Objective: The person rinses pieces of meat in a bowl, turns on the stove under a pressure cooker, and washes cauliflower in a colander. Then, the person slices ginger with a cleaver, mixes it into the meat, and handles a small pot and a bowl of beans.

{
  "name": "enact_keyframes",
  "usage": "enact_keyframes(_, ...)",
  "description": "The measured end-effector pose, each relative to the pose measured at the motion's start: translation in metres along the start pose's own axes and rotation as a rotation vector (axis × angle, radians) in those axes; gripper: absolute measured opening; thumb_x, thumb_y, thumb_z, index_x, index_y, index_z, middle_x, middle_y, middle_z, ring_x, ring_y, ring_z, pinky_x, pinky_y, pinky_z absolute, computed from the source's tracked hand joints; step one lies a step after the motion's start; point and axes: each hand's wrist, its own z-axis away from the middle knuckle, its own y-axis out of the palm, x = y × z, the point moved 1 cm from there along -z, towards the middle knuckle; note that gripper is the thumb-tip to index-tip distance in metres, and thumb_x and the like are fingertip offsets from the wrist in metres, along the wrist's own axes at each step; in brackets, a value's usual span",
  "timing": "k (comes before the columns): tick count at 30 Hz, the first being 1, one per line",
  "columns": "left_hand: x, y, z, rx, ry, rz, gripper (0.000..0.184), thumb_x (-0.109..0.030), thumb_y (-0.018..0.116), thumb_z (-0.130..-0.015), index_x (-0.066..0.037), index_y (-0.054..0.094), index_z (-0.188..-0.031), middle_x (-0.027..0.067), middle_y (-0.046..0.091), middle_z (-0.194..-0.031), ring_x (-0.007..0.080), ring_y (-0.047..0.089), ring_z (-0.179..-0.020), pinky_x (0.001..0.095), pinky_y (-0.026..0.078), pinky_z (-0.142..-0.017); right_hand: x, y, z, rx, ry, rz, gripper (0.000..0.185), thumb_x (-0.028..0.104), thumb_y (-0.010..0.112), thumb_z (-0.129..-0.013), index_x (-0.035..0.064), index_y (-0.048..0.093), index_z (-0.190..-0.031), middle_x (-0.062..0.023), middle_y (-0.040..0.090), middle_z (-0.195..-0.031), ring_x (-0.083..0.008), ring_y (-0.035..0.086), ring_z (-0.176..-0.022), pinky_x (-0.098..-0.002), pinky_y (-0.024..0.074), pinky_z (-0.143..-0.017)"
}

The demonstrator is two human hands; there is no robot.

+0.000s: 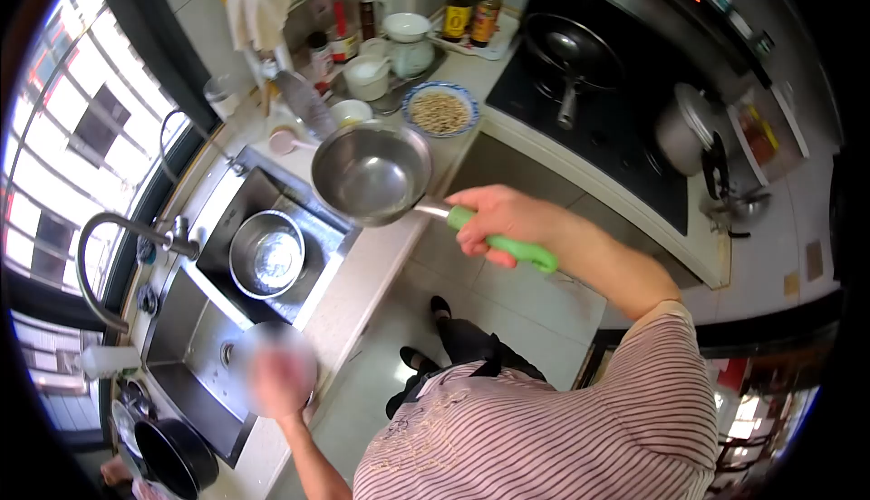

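Observation:
My right hand [498, 219] is closed around the green handle of a stainless steel water ladle [367, 178]. The ladle's wide bowl is held above the counter edge, between the sink and a plate of peanut-like pieces [440, 110]. Whether there is water in the bowl I cannot make out. Over the near rim of the sink [195, 368] is my left hand [279, 382]. A blurred patch covers its fingers, so their pose and anything in them are hidden. In the other sink compartment rests a round metal basin [243, 251], close to the ladle.
A curved faucet [118, 223] arches over the sink. Bowls [367, 74] and sauce bottles [458, 10] crowd the back counter. On the black stove [589, 142] sit a frying pan [584, 51] and a lidded pot [681, 128]. A dark pot [177, 455] stands left of the sink.

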Motion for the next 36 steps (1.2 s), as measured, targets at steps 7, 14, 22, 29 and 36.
enact_keyframes(7,-0.058,-0.027,-0.038,0.200,-0.284,-0.190,0.044,-0.020,0.065,-0.075,-0.013,0.055,-0.118,0.0103,0.059,-0.111,0.0301,0.055,-0.102,0.0398,0.043,-0.087,0.046,-0.106,0.080,-0.406,-0.153,-0.039,0.015,0.003,0.055,-0.077,-0.0002,0.050,-0.091,-0.0120,0.055,-0.066,-0.0095,0.044,-0.033,-0.0213,0.0312,-0.029)
enact_keyframes(14,-0.265,0.050,-0.103,0.045,0.153,0.370,0.040,-0.010,0.067,-0.077,-0.009,0.058,-0.116,0.0100,0.060,-0.110,0.0251,0.057,-0.102,0.0344,0.045,-0.082,0.094,-0.257,0.127,-0.585,-0.244,0.080,0.009,0.004,0.055,-0.076,0.0063,0.046,-0.075,-0.0056,0.050,-0.060,-0.0082,0.044,-0.037,-0.0197,0.0272,-0.031)
enact_keyframes(22,-0.548,0.110,-0.198,0.136,0.647,0.611,0.050,-0.021,0.073,-0.072,-0.006,0.055,-0.116,0.0108,0.061,-0.089,0.0300,0.056,-0.082,0.0374,0.047,-0.069,0.076,-0.424,0.128,-0.755,-0.192,0.161,0.012,0.005,0.059,-0.073,0.0034,0.047,-0.074,-0.0075,0.052,-0.060,-0.0139,0.048,-0.038,-0.0271,0.0330,-0.034)
enact_keyframes(29,-0.625,0.155,-0.221,0.173,0.716,0.477,0.050,-0.022,0.070,-0.072,-0.010,0.053,-0.117,0.0093,0.061,-0.080,0.0283,0.056,-0.079,0.0383,0.045,-0.070,0.058,-0.495,0.113,-0.811,-0.160,0.127,0.015,0.001,0.058,-0.072,-0.0013,0.048,-0.083,-0.0077,0.050,-0.060,-0.0159,0.047,-0.042,-0.0282,0.0370,-0.038)
enact_keyframes(36,-0.631,0.154,-0.225,0.167,0.597,0.484,0.041,-0.013,0.065,-0.068,-0.009,0.058,-0.108,0.0107,0.058,-0.072,0.0280,0.057,-0.068,0.0391,0.047,-0.061,0.058,-0.522,0.107,-0.932,-0.191,0.220,0.016,0.000,0.056,-0.072,-0.0015,0.050,-0.086,-0.0067,0.048,-0.061,-0.0149,0.047,-0.042,-0.0289,0.0388,-0.036)
